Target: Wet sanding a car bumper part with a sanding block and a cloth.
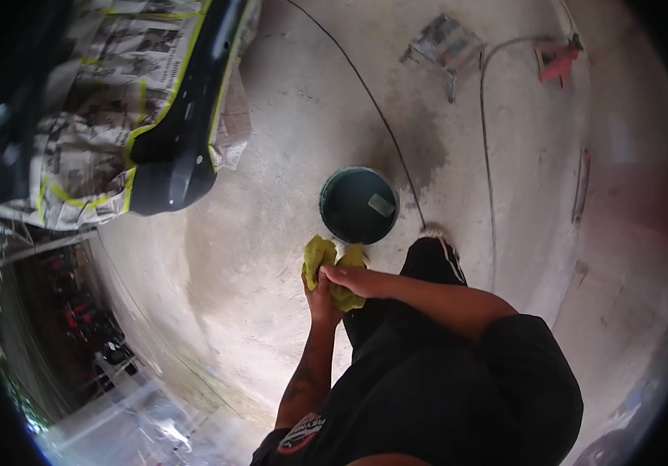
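Both hands are closed around a crumpled yellow cloth (pixel 349 297) in front of my body. My left hand (pixel 320 293) grips it from below, and part of the cloth sticks up past the fingers. My right hand (pixel 356 280) lies across from the right, clenched on the same cloth. Just beyond the cloth stands a dark round bucket (pixel 323 203) on the floor. Dark liquid seems to fill it, with a pale rectangular block (pixel 381 205) inside near the right wall.
At the upper left is a black vehicle panel (pixel 172 172) edged with yellow tape and newspaper masking (pixel 78 159). A cable (pixel 373 97) runs over the concrete floor (pixel 272 186) toward my foot. A worn low stand (pixel 444 45) and a red stand (pixel 557 64) are farther off.
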`<state>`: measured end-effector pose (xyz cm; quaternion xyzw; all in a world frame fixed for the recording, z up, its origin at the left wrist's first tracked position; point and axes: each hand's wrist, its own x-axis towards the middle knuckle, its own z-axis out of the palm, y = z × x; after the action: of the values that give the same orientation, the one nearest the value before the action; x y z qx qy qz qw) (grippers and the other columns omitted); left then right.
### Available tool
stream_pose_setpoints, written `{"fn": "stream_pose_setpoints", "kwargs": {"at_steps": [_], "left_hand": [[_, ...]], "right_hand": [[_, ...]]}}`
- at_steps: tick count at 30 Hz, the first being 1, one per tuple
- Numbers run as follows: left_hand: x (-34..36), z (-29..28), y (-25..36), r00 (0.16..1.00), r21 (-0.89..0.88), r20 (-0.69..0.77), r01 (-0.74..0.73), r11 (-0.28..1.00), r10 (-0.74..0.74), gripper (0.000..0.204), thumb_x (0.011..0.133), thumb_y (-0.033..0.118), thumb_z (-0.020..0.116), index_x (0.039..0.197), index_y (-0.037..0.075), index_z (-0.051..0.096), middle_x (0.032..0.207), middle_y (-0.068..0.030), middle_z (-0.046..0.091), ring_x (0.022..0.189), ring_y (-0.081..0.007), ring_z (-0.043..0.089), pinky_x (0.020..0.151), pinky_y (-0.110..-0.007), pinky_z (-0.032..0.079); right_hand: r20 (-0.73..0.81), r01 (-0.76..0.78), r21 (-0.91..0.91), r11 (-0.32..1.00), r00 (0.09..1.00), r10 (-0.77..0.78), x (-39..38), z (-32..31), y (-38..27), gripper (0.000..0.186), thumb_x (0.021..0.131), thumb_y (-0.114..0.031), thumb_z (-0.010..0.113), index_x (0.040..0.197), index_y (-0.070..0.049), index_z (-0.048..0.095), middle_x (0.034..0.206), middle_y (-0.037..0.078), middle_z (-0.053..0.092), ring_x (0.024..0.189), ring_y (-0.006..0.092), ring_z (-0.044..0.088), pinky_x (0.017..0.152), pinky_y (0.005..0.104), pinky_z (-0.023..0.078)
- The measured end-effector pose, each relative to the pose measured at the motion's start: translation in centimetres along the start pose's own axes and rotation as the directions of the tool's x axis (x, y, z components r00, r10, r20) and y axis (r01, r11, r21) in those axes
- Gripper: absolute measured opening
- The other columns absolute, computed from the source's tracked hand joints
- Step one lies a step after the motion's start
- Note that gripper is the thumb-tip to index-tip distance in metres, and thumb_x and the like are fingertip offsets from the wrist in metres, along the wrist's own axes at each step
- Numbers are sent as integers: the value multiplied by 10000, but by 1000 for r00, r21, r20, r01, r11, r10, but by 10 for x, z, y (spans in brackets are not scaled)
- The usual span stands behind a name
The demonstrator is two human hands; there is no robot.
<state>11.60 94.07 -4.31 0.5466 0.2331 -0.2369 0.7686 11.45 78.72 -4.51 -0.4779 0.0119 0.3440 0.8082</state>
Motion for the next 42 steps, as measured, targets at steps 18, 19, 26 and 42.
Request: {"fn": "stream_pose_setpoints", "kwargs": {"at_steps": [18, 19, 26, 42], "left_hand": [[381, -30, -167, 873, 761, 326, -470, -447, -362, 893, 654, 444, 757, 1395, 107, 390, 1313, -188, 539, 1236, -348, 505, 1050, -577, 320], [405, -54, -192, 875, 693, 313, -476, -542, -368, 990, 645, 466, 751, 1461, 127, 305, 1415, -192, 455, 1326, -352, 421, 1087, -611, 255], [440, -97, -300, 741, 552, 653, -608, -571, -158, 614, 784, 408, 649, 1307, 118, 510, 1339, -190, 508, 1255, -309, 482, 1052, -489, 364], [382, -112, -174, 782, 744, 573, -621, -246, -245, 464, 745, 177, 678, 1203, 143, 609, 1060, -171, 660, 1025, -330, 635, 887, -429, 520]], "right_hand": [[-551, -509, -834, 211, 754, -358, 252, -352, 315, 340, 824, -134, 544, 1119, 6, 640, 1093, 236, 644, 1024, 378, 622, 883, 445, 509], [-488, -427, -859, 281, 850, -199, 263, -356, 310, 530, 849, -163, 515, 1326, 60, 454, 1262, 318, 526, 1145, 378, 567, 1003, 430, 433], [-701, -575, -691, 438, 680, -213, 300, -413, 377, 553, 845, -227, 579, 1350, -28, 470, 1318, 270, 516, 1211, 351, 532, 1018, 441, 417], [-304, -317, -929, 193, 948, 94, 314, -332, 347, 384, 850, -218, 560, 1185, -36, 612, 1164, 245, 614, 1079, 381, 603, 910, 440, 487]]}}
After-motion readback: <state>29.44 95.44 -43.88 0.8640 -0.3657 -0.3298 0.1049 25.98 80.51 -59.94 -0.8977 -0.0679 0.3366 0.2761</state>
